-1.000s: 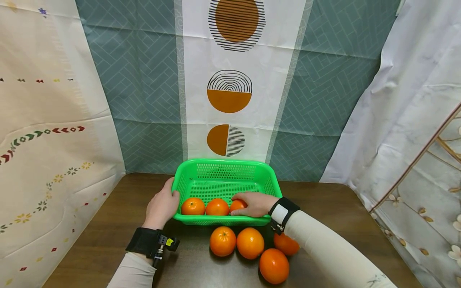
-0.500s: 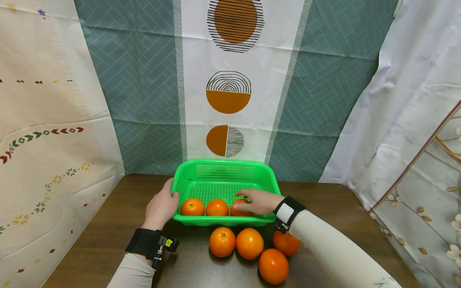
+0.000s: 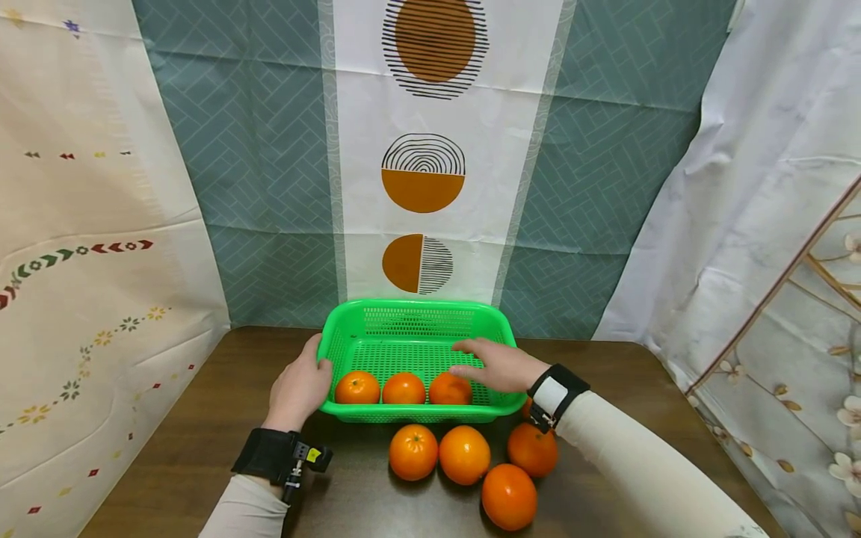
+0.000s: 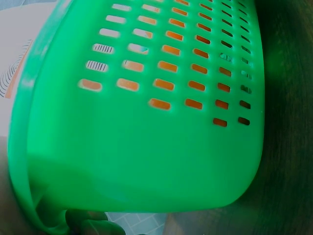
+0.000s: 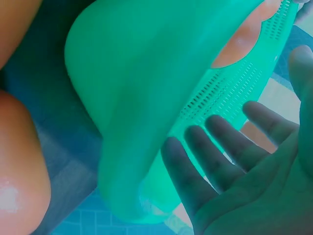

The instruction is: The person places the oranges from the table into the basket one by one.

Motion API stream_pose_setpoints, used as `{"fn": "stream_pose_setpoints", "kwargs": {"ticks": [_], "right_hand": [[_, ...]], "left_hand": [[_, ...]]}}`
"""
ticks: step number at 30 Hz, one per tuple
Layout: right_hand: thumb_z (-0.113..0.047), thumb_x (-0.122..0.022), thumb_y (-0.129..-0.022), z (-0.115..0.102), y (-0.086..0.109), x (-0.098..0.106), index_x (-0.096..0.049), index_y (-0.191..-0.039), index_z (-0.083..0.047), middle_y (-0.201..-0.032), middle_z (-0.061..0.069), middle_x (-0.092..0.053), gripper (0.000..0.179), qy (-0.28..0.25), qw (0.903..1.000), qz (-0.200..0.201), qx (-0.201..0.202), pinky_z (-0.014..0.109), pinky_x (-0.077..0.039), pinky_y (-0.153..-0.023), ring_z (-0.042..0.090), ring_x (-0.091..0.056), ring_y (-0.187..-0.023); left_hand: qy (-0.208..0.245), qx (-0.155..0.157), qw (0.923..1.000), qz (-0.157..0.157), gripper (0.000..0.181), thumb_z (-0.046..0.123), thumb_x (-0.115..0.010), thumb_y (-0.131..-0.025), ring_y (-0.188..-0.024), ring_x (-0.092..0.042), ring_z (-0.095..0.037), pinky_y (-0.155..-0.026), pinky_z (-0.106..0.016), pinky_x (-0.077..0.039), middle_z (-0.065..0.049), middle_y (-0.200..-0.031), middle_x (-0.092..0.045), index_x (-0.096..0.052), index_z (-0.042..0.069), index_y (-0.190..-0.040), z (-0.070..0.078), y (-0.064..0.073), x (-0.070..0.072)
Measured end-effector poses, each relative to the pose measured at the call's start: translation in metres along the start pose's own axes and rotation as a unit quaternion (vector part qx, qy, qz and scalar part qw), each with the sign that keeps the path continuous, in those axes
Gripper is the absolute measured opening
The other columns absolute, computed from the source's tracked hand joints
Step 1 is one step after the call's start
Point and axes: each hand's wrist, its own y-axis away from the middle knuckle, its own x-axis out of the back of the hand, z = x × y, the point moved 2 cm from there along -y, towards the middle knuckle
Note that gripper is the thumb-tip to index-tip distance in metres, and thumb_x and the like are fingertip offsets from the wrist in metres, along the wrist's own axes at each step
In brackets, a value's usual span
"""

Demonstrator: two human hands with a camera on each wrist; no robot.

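A green perforated plastic basket [image 3: 417,413] stands on the table. Three oranges lie in a row along its near inside wall: a left one [image 3: 358,388], a middle one [image 3: 403,388] and a right one [image 3: 450,389]. My left hand [image 3: 299,385] grips the left rim, its thumb on top; most of the other fingers are hidden. The basket's outer wall [image 4: 122,161] fills the left wrist view. Over the basket's right side is my right hand [image 3: 501,366], empty, fingers spread close to the right orange. In the right wrist view, that hand [image 5: 244,186] shows an open palm beside the rim.
Several loose oranges lie in front of the basket, among them a left one [image 3: 413,452], a central one [image 3: 465,455] and the nearest one [image 3: 509,497]. Another orange [image 3: 528,409] is partly hidden by my right wrist. A patterned cloth [image 3: 424,224] hangs behind the brown table [image 3: 585,381].
My right hand has let go of the right orange, which now rests in the basket, and has drawn back to the right. The left hand keeps its place on the rim.
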Motion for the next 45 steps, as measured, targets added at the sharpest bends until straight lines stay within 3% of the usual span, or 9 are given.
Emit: {"fn": "stream_pose_setpoints", "kwargs": {"ticks": [10, 28, 32, 38, 45], "right_hand": [[-0.056, -0.061, -0.111, 0.002, 0.018, 0.012, -0.053, -0.164, -0.014, -0.165, 0.015, -0.051, 0.068, 0.038, 0.9976, 0.059, 0.002, 0.062, -0.044, -0.117, 0.041, -0.046, -0.154], [-0.053, -0.061, -0.112, 0.048, 0.051, 0.020, -0.053, -0.164, -0.010, -0.161, 0.022, -0.053, 0.068, 0.033, 0.9927, 0.108, -0.042, 0.068, -0.043, -0.115, 0.048, -0.049, -0.148], [-0.050, -0.062, -0.112, 0.061, 0.060, 0.018, -0.054, -0.161, -0.007, -0.160, 0.023, -0.054, 0.066, 0.031, 0.9917, 0.109, -0.059, 0.070, -0.042, -0.115, 0.050, -0.047, -0.150], [-0.051, -0.061, -0.113, 0.079, 0.075, 0.013, -0.055, -0.160, -0.004, -0.159, 0.027, -0.053, 0.067, 0.019, 0.9916, 0.094, -0.087, 0.069, -0.047, -0.110, 0.048, -0.056, -0.142], [-0.046, -0.065, -0.111, 0.093, 0.087, 0.006, -0.059, -0.155, -0.003, -0.153, 0.027, -0.058, 0.061, 0.022, 0.9928, 0.078, -0.089, 0.069, -0.049, -0.107, 0.048, -0.061, -0.136]], "left_hand": [[0.002, 0.004, 1.0000, -0.002, 0.062, 0.023, -0.043, -0.114, -0.069, -0.056, -0.029, -0.064, -0.041, -0.040, -0.020, -0.110, -0.070, -0.030, 0.004, -0.171, 0.001, 0.001, 0.005], [0.000, 0.006, 1.0000, 0.001, 0.061, 0.023, -0.042, -0.114, -0.067, -0.055, -0.029, -0.063, -0.040, -0.040, -0.019, -0.107, -0.069, -0.030, 0.005, -0.171, -0.002, 0.001, 0.008], [-0.001, 0.008, 1.0000, 0.000, 0.061, 0.023, -0.042, -0.114, -0.068, -0.055, -0.030, -0.064, -0.041, -0.041, -0.020, -0.108, -0.069, -0.030, 0.006, -0.172, 0.000, 0.001, 0.009], [-0.002, 0.008, 1.0000, 0.002, 0.061, 0.023, -0.042, -0.114, -0.067, -0.055, -0.030, -0.064, -0.041, -0.040, -0.019, -0.105, -0.069, -0.030, 0.005, -0.172, 0.000, 0.000, 0.008], [0.002, 0.003, 1.0000, 0.000, 0.060, 0.022, -0.043, -0.114, -0.069, -0.055, -0.030, -0.065, -0.042, -0.041, -0.019, -0.106, -0.069, -0.032, 0.005, -0.171, 0.001, 0.002, 0.001]]}}
